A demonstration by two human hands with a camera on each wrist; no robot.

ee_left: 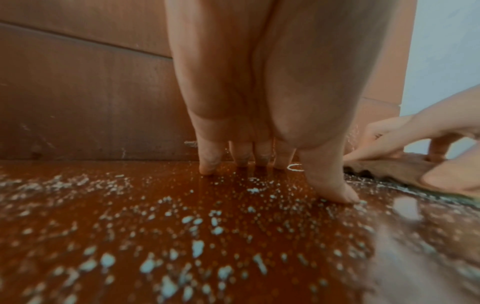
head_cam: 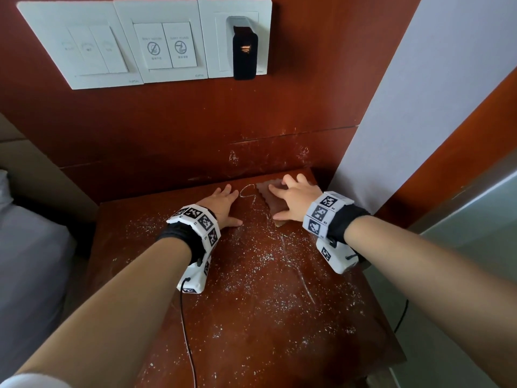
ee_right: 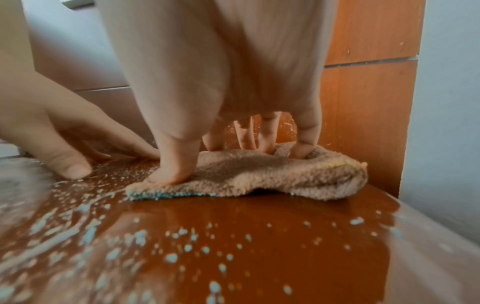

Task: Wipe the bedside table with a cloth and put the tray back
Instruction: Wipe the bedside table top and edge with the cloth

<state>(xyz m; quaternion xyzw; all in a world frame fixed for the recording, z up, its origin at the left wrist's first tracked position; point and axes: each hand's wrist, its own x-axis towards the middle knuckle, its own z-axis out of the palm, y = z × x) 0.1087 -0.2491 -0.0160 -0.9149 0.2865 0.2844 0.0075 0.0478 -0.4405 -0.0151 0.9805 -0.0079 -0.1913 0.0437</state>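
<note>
The red-brown bedside table (head_cam: pixel 251 317) is strewn with white crumbs and powder. A folded brown cloth (head_cam: pixel 270 203) lies at its far right corner, close to the back panel. My right hand (head_cam: pixel 291 197) presses down on it with spread fingers, and the thumb (ee_right: pixel 168 170) sits on the cloth (ee_right: pixel 272 174) edge. Just left of the cloth, my left hand (head_cam: pixel 223 201) lies flat on the bare wood, fingers (ee_left: pixel 207 164) straight, holding nothing. No tray shows in any view.
A wooden back panel (head_cam: pixel 167 135) rises behind the table, carrying white switch plates (head_cam: pixel 156 46) and a black card holder (head_cam: pixel 244 54). A white wall (head_cam: pixel 419 107) closes the right side. A grey bed (head_cam: pixel 28 247) lies to the left. Thin black cables (head_cam: pixel 186 331) hang from both wrists.
</note>
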